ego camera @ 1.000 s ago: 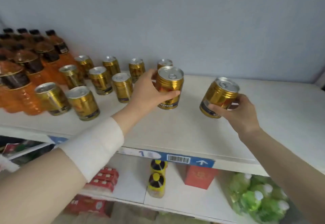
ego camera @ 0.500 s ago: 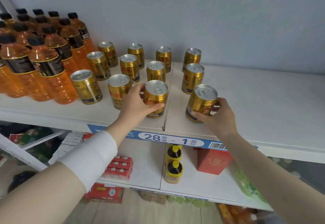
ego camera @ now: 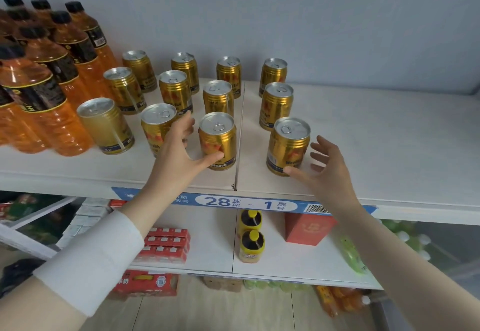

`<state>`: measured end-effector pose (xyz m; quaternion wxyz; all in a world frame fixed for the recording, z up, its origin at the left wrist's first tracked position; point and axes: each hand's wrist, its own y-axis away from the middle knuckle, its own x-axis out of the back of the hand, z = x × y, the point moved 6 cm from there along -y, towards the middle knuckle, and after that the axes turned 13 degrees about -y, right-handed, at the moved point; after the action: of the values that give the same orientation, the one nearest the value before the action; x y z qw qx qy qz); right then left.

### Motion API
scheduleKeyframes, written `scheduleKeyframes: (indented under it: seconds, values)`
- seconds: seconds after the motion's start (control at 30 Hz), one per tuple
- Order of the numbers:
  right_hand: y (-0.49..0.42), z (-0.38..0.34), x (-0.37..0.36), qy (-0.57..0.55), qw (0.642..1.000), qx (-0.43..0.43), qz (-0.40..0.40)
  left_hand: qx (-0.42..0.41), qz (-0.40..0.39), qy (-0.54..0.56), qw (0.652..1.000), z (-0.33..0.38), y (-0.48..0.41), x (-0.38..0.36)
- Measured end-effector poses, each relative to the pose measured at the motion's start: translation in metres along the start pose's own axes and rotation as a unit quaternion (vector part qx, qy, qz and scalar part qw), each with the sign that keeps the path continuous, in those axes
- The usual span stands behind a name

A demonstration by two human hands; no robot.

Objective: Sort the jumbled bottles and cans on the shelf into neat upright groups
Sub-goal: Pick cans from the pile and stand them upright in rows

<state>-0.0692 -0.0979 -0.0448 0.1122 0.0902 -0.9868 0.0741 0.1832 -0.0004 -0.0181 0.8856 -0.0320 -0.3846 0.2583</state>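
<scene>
Cans of gold metal (ego camera: 175, 92) with silver pull-tab lids stand upright on the white shelf board (ego camera: 376, 149). There are twelve, in three rows of four, each apart from its neighbours. A thin seam (ego camera: 240, 136) divides the board, with three columns of cans left of it and one column right of it.

The left hand (ego camera: 179, 154) reaches in at the front row. Its thumb lies across the lower front of the third front-row can (ego camera: 217, 136), just left of the seam. Its fingers stretch straight into the gap between that can and the second front-row can (ego camera: 155, 123), wrapped round neither. A white cuff (ego camera: 91, 260) covers the left forearm.

The right hand (ego camera: 327, 167) is spread wide beside the fourth front-row can (ego camera: 288, 143), just right of the seam. Its thumb tip lies against the can near the base, and its four fingers fan out to the can's right, clear of it.

Tall orange plastic bottles (ego camera: 52, 92) with black caps and dark labels crowd the board's left end, upright, just beside the leftmost cans. A blue label strip (ego camera: 246, 202) printed 28 and 1 runs along the front edge. On the lower shelf (ego camera: 207, 240) stand red cartons (ego camera: 166, 245), two yellow-capped jars (ego camera: 250, 242) and a red box (ego camera: 309, 229).
</scene>
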Motion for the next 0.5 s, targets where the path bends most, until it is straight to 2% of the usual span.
scheduleKeyframes:
  seconds: [0.3, 0.5]
  values:
    - [-0.010, 0.005, 0.010, -0.006, 0.996, -0.018, -0.086, -0.030, -0.016, -0.018, 0.999, 0.012, 0.001, 0.009]
    - [-0.024, 0.003, -0.006, -0.019, 0.987, -0.032, -0.157, 0.063, -0.127, 0.053, 0.988, -0.002, -0.019, -0.007]
